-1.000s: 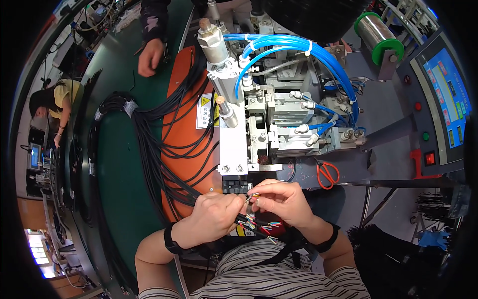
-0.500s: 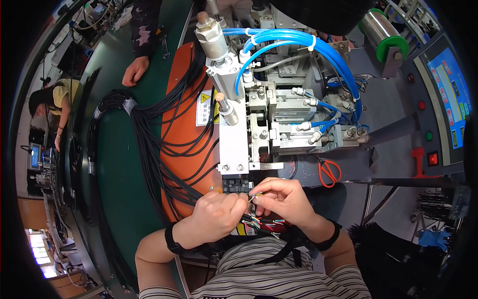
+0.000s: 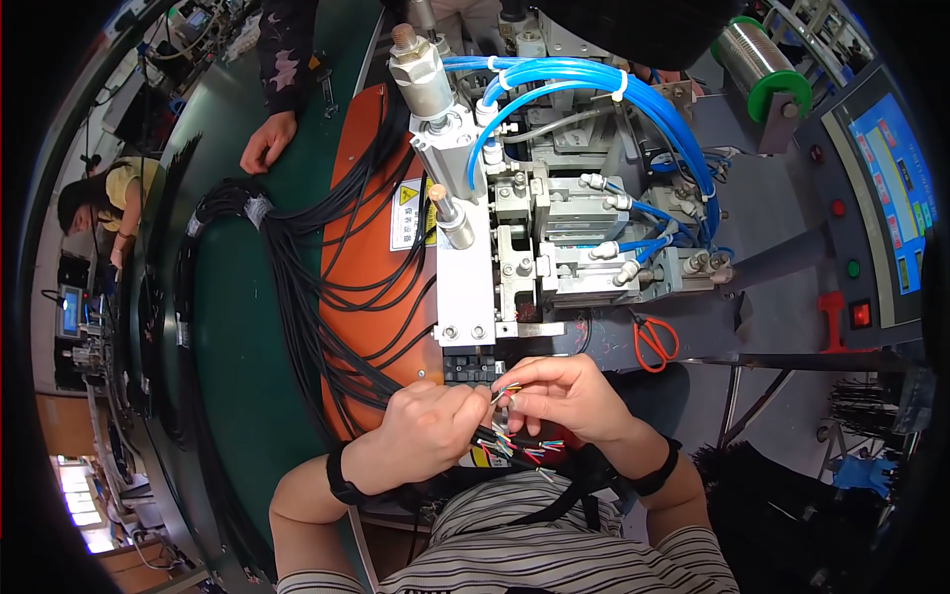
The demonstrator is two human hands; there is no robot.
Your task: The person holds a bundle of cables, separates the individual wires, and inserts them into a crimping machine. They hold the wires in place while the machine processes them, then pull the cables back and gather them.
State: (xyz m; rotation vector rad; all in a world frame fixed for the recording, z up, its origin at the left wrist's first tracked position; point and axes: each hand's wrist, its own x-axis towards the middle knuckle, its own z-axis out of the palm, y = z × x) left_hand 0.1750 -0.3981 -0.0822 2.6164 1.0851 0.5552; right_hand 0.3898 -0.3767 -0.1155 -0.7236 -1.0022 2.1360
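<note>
The fingertips of the left hand (image 3: pixel 427 428) and the right hand (image 3: pixel 560 396) were pinched shut on the thin coloured wires (image 3: pixel 503 394), close in front of the person's chest. More wire ends fanned out just below. The wires looked light, soft and bendy, so they were best held near the tips. Just above sat the black clamp block (image 3: pixel 469 367) of the grey machine (image 3: pixel 554 247). Black cables (image 3: pixel 327 297) lay on the green table (image 3: pixel 233 376). Red scissors (image 3: pixel 653 340) rested nearby.
</note>
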